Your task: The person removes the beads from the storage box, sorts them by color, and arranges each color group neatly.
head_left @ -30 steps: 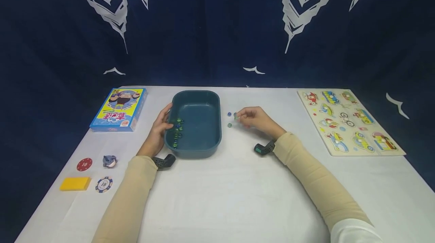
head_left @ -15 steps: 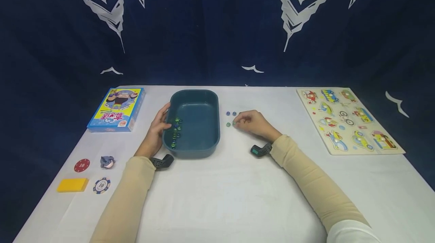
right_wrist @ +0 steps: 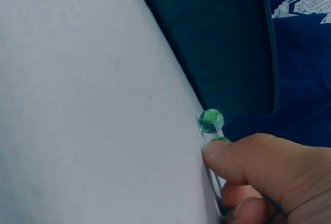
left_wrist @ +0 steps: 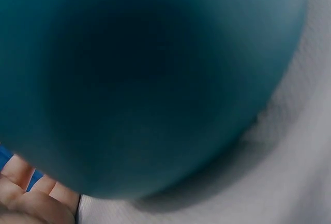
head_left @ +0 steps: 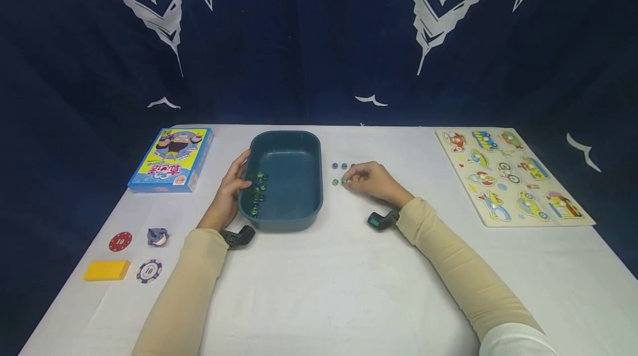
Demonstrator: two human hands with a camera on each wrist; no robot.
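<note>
My left hand (head_left: 226, 192) grips the left side of a dark teal plastic tub (head_left: 291, 179), thumb over the rim. Several green and blue marbles (head_left: 259, 195) lie along that side inside it. To the tub's right, my right hand (head_left: 374, 181) pinches a green marble (right_wrist: 221, 139) between thumb and finger, low at the tabletop. Beside it lies another green marble (head_left: 335, 182). Behind them runs a row of bluish marbles (head_left: 344, 166), its right end partly hidden by the hand. In the left wrist view the tub's wall (left_wrist: 155, 105) covers most of the picture.
A boxed game (head_left: 169, 159) lies at the back left. Nearer are a red chip (head_left: 120, 241), a small shark figure (head_left: 157, 237), a yellow block (head_left: 107, 271) and a white-and-blue chip (head_left: 149, 271). A wooden picture puzzle board (head_left: 508, 179) lies at right on the white-covered table (head_left: 319, 295).
My right hand has brought the green marble down and nearer, beside the other green one. More bluish marbles now show behind it. The left hand still holds the tub.
</note>
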